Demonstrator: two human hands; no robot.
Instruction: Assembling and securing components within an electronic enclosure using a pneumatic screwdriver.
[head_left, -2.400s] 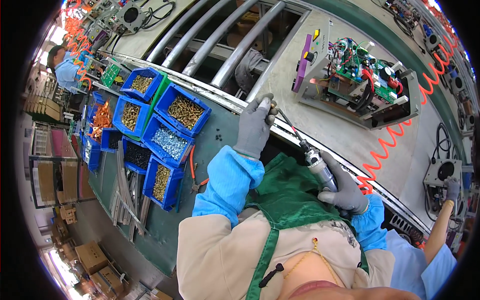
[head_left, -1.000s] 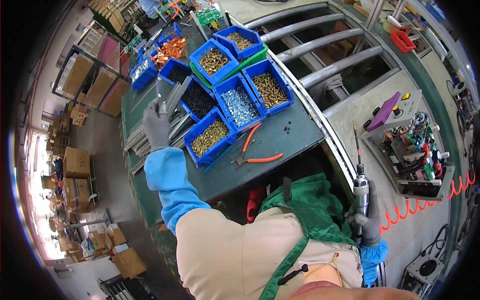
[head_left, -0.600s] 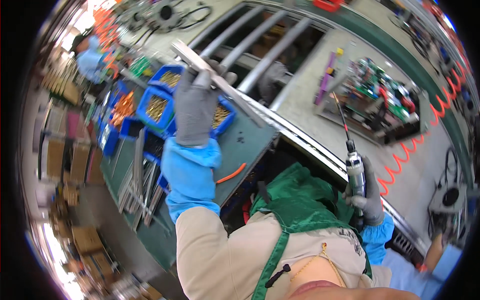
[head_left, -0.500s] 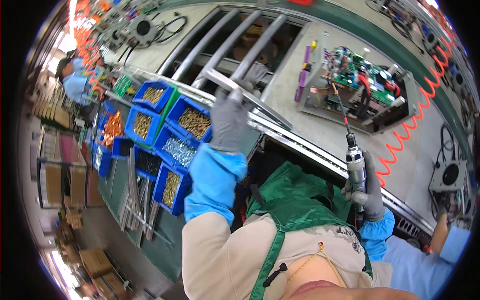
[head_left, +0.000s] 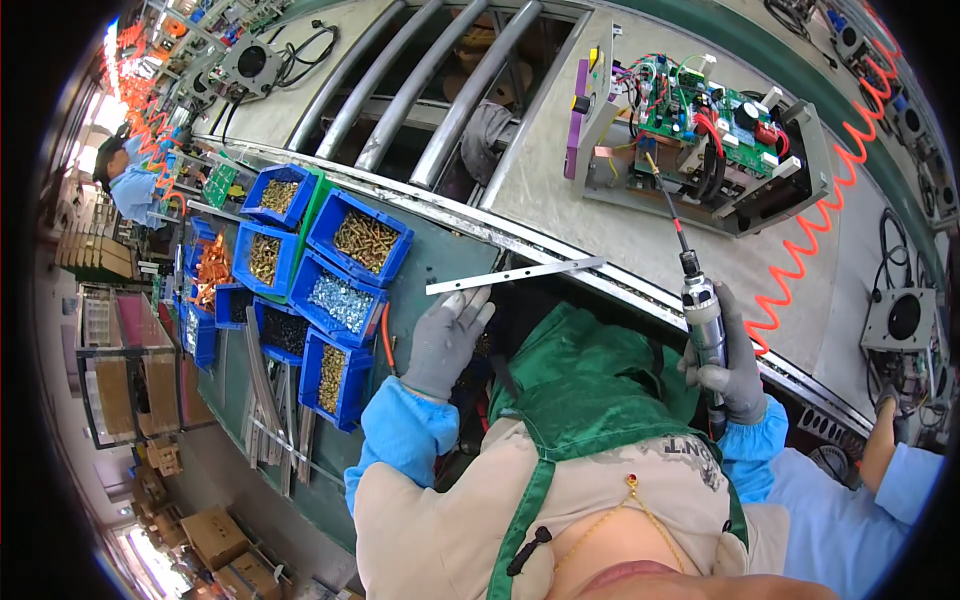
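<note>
Green worktop (head_left: 445,250) and grey metal table (head_left: 600,225) meet at a long rail, and beyond the worktop we see steel rollers (head_left: 476,100) set over a dark gap. Near that rail lies our flat metal strip (head_left: 515,275), with a row of small holes; its right end reaches over the rail. Our gloved left hand (head_left: 450,345) is just below the strip's left end, fingers loosely spread and not wrapped around anything; we cannot tell whether the fingertips touch it. Our right hand (head_left: 740,365), gloved too, has its fingers closed around a power screwdriver (head_left: 705,320), bit pointing up toward an opened device (head_left: 715,140) full of circuit boards and wires. On our left, blue bins (head_left: 352,390) hold small screws and other parts, beside a pile of loose strips (head_left: 265,390). At lower right we see another person's forearm (head_left: 880,445).
</note>
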